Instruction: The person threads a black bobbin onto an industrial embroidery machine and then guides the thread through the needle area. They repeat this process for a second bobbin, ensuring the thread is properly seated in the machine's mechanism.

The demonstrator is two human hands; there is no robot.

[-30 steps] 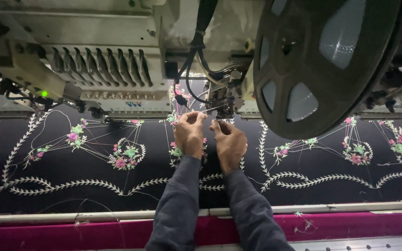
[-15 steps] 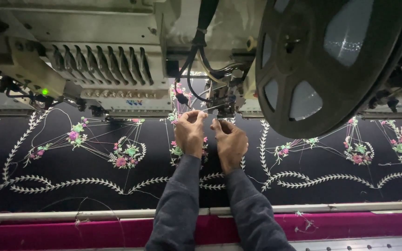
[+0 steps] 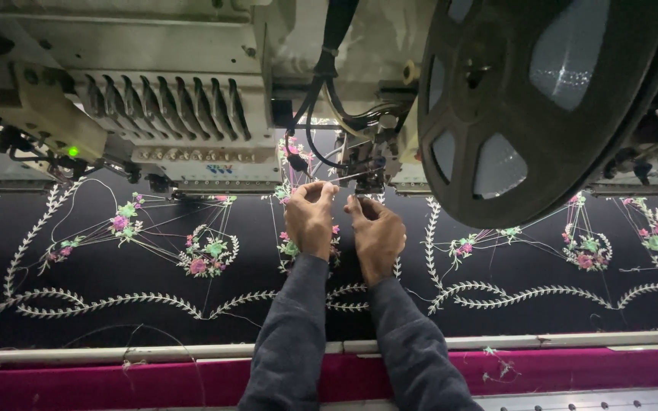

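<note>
A fine thread, too thin to trace with certainty, runs between the fingertips just under the needle assembly [image 3: 367, 171] of the embroidery machine head [image 3: 192, 106]. The left hand [image 3: 310, 217] pinches at it with thumb and forefinger closed, knuckles up; the right hand [image 3: 378, 232] does the same just beside it, fingertips up against the metal parts of the needle area. Both grips are closed on something very small, most likely the thread end, though it cannot be seen clearly.

To do this well, the hands probably need to keep the thread taut and short between the two pinches, wrists steady above the black fabric [image 3: 116, 320] so the stitched pink and green flowers [image 3: 207, 255] are not dragged. The large dark reel [image 3: 527, 99] hangs close on the right, so the right elbow should stay low. The magenta rail [image 3: 154, 377] lies under the forearms.
</note>
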